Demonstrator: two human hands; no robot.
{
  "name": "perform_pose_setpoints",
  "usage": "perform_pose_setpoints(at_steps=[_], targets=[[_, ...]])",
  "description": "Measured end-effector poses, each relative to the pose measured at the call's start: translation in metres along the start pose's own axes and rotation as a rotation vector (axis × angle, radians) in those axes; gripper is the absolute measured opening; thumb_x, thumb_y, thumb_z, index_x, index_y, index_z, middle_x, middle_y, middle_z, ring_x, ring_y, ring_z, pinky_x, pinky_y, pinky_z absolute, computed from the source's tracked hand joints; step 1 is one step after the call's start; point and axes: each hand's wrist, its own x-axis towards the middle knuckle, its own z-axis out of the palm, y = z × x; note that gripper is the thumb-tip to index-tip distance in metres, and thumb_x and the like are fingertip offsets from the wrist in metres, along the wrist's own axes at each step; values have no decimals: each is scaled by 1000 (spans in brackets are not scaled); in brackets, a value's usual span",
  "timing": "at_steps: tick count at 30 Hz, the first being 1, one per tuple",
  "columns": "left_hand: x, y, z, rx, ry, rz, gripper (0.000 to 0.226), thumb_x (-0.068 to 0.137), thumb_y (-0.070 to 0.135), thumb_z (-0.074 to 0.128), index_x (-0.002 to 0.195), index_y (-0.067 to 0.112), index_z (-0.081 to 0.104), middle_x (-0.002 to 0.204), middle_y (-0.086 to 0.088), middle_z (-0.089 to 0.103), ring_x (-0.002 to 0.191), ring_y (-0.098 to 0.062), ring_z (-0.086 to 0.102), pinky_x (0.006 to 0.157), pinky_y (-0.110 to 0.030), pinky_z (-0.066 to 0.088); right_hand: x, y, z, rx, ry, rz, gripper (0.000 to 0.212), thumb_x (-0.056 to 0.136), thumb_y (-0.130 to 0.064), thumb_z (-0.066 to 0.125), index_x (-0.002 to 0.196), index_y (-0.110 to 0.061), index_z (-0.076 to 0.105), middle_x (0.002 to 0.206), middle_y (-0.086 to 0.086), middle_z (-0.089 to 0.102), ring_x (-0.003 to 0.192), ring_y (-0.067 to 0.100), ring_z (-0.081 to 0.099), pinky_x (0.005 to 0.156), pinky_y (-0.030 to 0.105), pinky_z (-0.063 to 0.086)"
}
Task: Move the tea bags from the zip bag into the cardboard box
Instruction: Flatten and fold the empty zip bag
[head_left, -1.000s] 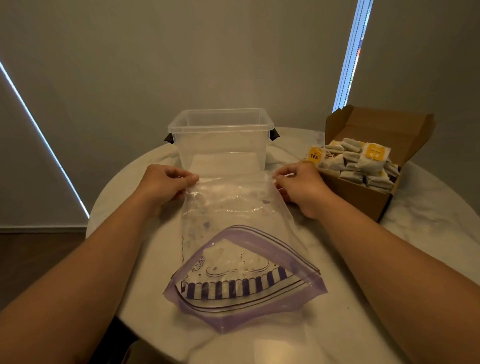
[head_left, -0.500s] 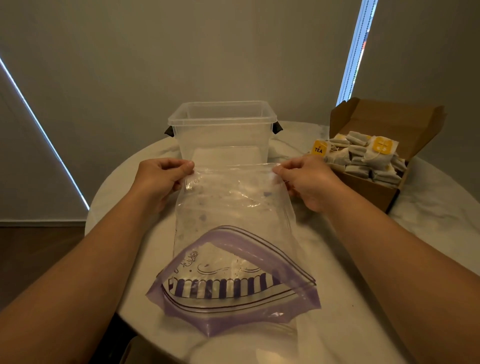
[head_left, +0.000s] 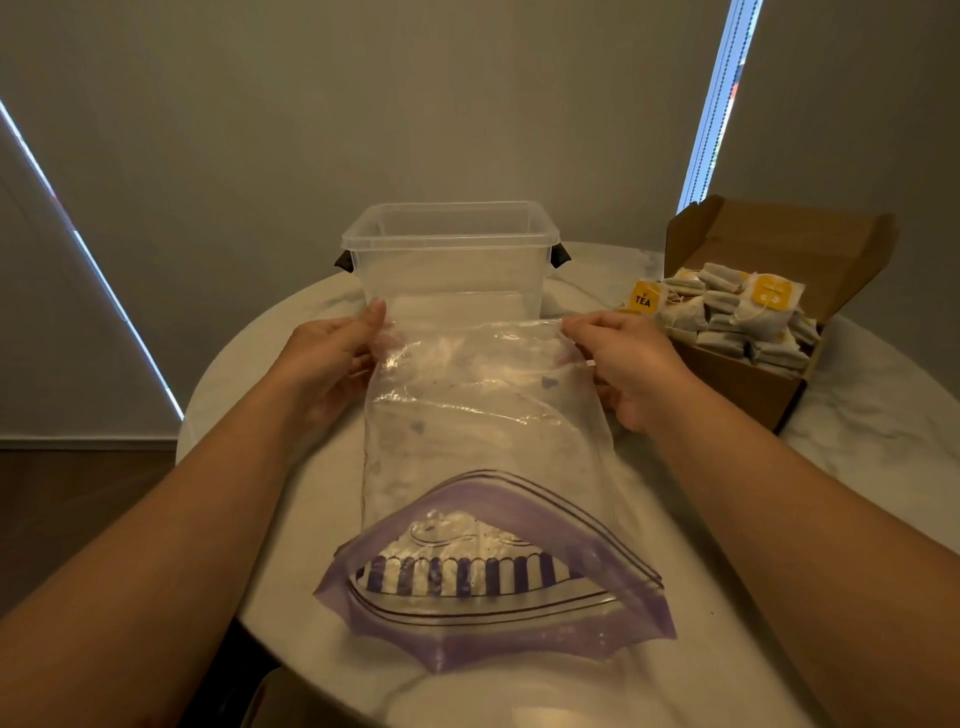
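Observation:
A clear zip bag (head_left: 483, 452) with a purple zip band hangs between my hands, bottom edge up and open mouth (head_left: 493, 587) toward me, low over the table. No tea bag shows inside it. My left hand (head_left: 332, 358) pinches the bag's far left corner. My right hand (head_left: 628, 364) pinches the far right corner. At the right, the open cardboard box (head_left: 748, 384) holds a heap of tea bags (head_left: 727, 312) with yellow tags.
A clear plastic tub (head_left: 452, 260) with black side clips stands just beyond the bag. Everything sits on a round white marble table (head_left: 857, 457), its edge near on the left. Grey blinds hang behind.
Both hands have lifted the bag's far edge higher, so the bag hangs steeper with its mouth down toward me.

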Motion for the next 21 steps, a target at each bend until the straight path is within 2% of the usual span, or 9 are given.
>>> perform_pose_setpoints(at_steps=[2, 4, 6, 7, 9, 11, 13, 18, 21], targets=[[-3, 2, 1, 28, -75, -54, 43, 88, 43, 66, 96, 0, 70, 91, -12, 76, 81, -22, 72, 79, -33, 58, -1, -1, -1, -19, 38, -19, 12, 97, -20, 58, 96, -18, 69, 82, 3, 68, 82, 20, 63, 85, 40, 55], [-6, 3, 2, 48, -140, -91, 41, 88, 39, 66, 102, 0, 70, 96, -13, 75, 84, -22, 73, 78, -32, 59, -1, -2, -1, -5, 55, -14, 13, 98, -22, 55, 101, -18, 68, 82, 3, 68, 72, 19, 67, 86, 44, 57], [-8, 3, 2, 71, -150, -86, 29, 92, 25, 66, 103, -2, 70, 93, -13, 73, 77, -19, 72, 70, -27, 60, -4, -4, -1, 57, 40, 34, 17, 98, -28, 55, 107, -15, 63, 84, 4, 70, 58, 18, 70, 74, 40, 61], [-8, 2, 1, 78, -139, -77, 24, 92, 20, 66, 101, -1, 70, 89, -12, 73, 72, -17, 70, 65, -25, 60, -6, -4, -2, 107, 24, 78, 22, 97, -32, 56, 109, -14, 61, 87, 5, 71, 58, 18, 71, 64, 35, 61], [-7, 3, 1, 70, -107, -58, 19, 92, 18, 67, 97, 0, 71, 81, -8, 72, 65, -14, 69, 58, -23, 57, -10, -2, -5, 191, -26, 150, 29, 95, -34, 59, 110, -9, 61, 94, 8, 73, 68, 20, 74, 59, 29, 60], [-5, 3, -1, 43, -69, -45, 17, 92, 16, 67, 97, 1, 71, 79, -7, 73, 64, -14, 69, 57, -23, 56, -15, 3, -9, 166, -81, 179, 29, 92, -29, 64, 108, -5, 64, 96, 11, 74, 84, 25, 73, 75, 34, 60], [-3, 3, -1, 38, -38, -38, 15, 92, 13, 67, 98, 0, 71, 82, -9, 73, 66, -15, 70, 57, -24, 57, -20, 6, -11, 127, -92, 209, 24, 89, -22, 68, 104, -3, 67, 98, 13, 73, 90, 28, 70, 87, 41, 57], [-1, 3, -1, 45, 27, -64, 9, 92, 9, 66, 95, 3, 73, 85, -9, 73, 68, -14, 69, 60, -24, 59, -23, 7, -12, 52, -21, 196, 14, 91, -15, 65, 97, -2, 68, 92, 13, 71, 75, 23, 67, 70, 37, 59], [0, 5, -5, 98, -19, -73, 12, 92, 12, 66, 96, 3, 73, 90, -11, 73, 72, -17, 70, 68, -30, 61, -24, 8, -12, -7, -9, 143, 12, 93, -14, 62, 92, -4, 68, 89, 13, 70, 75, 24, 66, 71, 37, 58]])
